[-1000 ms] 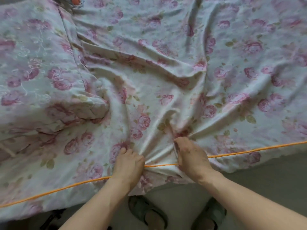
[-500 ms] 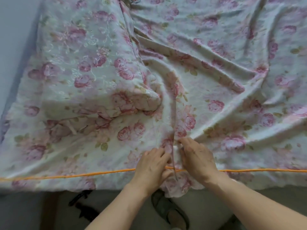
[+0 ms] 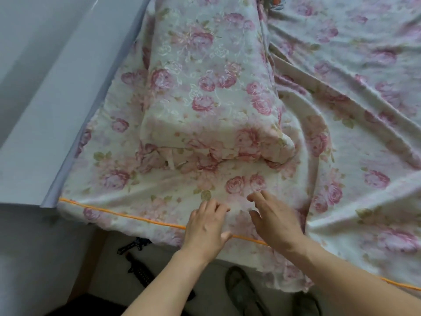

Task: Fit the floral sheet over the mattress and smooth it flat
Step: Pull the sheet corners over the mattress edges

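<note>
Where the orange piping point(image 3: 127, 215) edges the mattress, the floral sheet point(image 3: 341, 137) lies in soft folds. Left hand point(image 3: 206, 226) and right hand point(image 3: 274, 221) rest flat on it, fingers spread, gripping nothing.

I see both forearms bare to the frame edge, with no sleeves, watch or rings on the left hand point(image 3: 206, 226) or right hand point(image 3: 273, 221). The feet wear dark grey-green open sandals point(image 3: 245, 293) with broad straps.
</note>
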Demonstrator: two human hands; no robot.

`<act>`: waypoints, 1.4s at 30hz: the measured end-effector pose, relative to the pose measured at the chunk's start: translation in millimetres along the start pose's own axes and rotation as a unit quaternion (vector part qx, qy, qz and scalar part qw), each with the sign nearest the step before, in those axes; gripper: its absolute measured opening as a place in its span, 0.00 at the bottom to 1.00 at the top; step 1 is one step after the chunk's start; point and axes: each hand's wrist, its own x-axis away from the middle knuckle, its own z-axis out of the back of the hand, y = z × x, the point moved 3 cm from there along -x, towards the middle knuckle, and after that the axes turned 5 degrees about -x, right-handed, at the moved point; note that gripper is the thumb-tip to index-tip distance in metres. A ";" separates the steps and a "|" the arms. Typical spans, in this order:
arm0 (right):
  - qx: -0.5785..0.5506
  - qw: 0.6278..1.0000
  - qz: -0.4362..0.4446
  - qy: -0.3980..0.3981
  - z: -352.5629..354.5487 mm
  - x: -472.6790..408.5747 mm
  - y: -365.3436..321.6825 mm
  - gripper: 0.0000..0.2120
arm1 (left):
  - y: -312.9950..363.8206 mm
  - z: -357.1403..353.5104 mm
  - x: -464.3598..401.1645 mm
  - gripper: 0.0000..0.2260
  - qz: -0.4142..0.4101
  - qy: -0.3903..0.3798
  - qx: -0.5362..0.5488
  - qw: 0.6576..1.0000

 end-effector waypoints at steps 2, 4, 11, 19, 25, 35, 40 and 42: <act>0.003 1.000 0.023 -0.015 -6.4 -5.0 -12.3 0.16 | -12.5 0.8 6.2 0.23 0.021 0.012 0.007 1.000; 0.012 0.998 0.049 -0.032 -14.1 -10.5 -26.2 0.16 | -25.8 2.1 13.3 0.23 0.051 0.030 0.016 0.998; 0.005 0.990 0.121 -0.072 -31.6 -33.5 -67.7 0.14 | -55.2 2.4 27.6 0.23 0.128 0.057 0.067 0.988; -0.023 0.988 0.155 -0.006 7.4 -84.6 -91.0 0.12 | -71.4 43.9 -3.9 0.22 0.205 0.157 0.174 0.950; -0.043 0.978 0.198 -0.045 20.4 -111.2 -109.5 0.14 | -89.1 90.8 -39.2 0.20 0.267 0.206 0.248 0.908; -0.010 0.957 0.258 -0.130 -46.1 -149.9 -209.1 0.19 | -224.8 86.5 22.0 0.22 0.453 0.186 0.177 0.854; 0.011 0.941 0.304 -0.146 -87.7 -169.7 -280.5 0.18 | -281.6 83.0 50.1 0.25 0.470 0.192 0.161 0.847; 0.026 0.931 0.333 -0.143 -96.7 -183.0 -304.6 0.19 | -298.3 84.1 52.5 0.26 0.471 0.204 0.150 0.845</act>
